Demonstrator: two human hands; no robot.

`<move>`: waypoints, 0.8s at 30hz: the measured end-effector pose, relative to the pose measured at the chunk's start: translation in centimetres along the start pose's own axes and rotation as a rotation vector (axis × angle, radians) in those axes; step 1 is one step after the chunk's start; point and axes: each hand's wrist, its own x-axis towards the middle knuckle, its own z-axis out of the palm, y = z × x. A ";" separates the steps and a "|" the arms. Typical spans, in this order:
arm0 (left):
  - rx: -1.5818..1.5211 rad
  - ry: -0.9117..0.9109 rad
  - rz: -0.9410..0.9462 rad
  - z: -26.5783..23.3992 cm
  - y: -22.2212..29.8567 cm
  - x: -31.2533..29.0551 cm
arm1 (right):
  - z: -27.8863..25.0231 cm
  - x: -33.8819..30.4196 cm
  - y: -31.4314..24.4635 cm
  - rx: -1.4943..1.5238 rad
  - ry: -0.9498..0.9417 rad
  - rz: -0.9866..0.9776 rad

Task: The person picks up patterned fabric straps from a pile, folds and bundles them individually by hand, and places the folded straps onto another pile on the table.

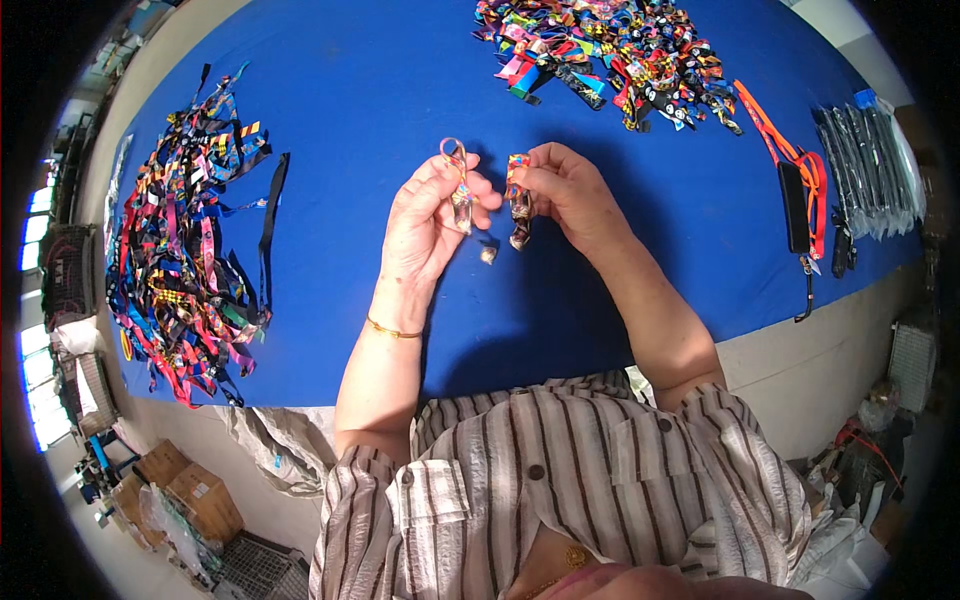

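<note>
Over the blue cloth, my left hand point(412, 225) pinches a short patterned strap point(461, 180) between thumb and fingers. Its top forms a small loop, and a shiny clear or metallic end piece hangs at the bottom. Close beside it, my right hand point(580, 195) grips a second short strap point(518, 165), red and multicoloured, between thumb and forefinger. A dark, shiny end hangs below that grip. The two straps are apart. Just under my left fingers is a small gold-coloured piece point(488, 254); whether it is attached to anything I cannot tell.
On the blue-covered table point(350, 90), a tangled pile of colourful lanyards point(190, 240) lies left. A heap of short patterned straps point(620, 60) lies at the far side. An orange lanyard point(815, 195) and dark items in clear bags point(870, 170) lie right. Cardboard boxes point(205, 500) stand below left.
</note>
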 end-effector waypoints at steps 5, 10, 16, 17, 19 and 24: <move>0.076 0.062 0.006 0.9 -0.3 0.1 | 0.1 -0.2 0.0 0.021 -0.004 -0.050; 0.180 0.085 0.089 1.1 -0.4 -0.2 | 0.3 -0.1 0.2 -0.008 -0.038 -0.102; 0.173 0.073 0.097 1.5 -0.5 0.1 | 0.5 -0.4 -0.1 -0.173 0.002 -0.112; 0.171 0.070 0.096 1.5 -0.5 0.0 | 0.6 -0.4 0.0 -0.161 -0.020 -0.108; 0.189 0.090 0.094 1.4 -0.4 -0.1 | 0.5 -0.2 0.1 -0.150 -0.042 -0.104; 0.209 0.077 0.112 1.4 -0.5 -0.1 | 0.3 -0.1 0.5 -0.190 -0.030 -0.138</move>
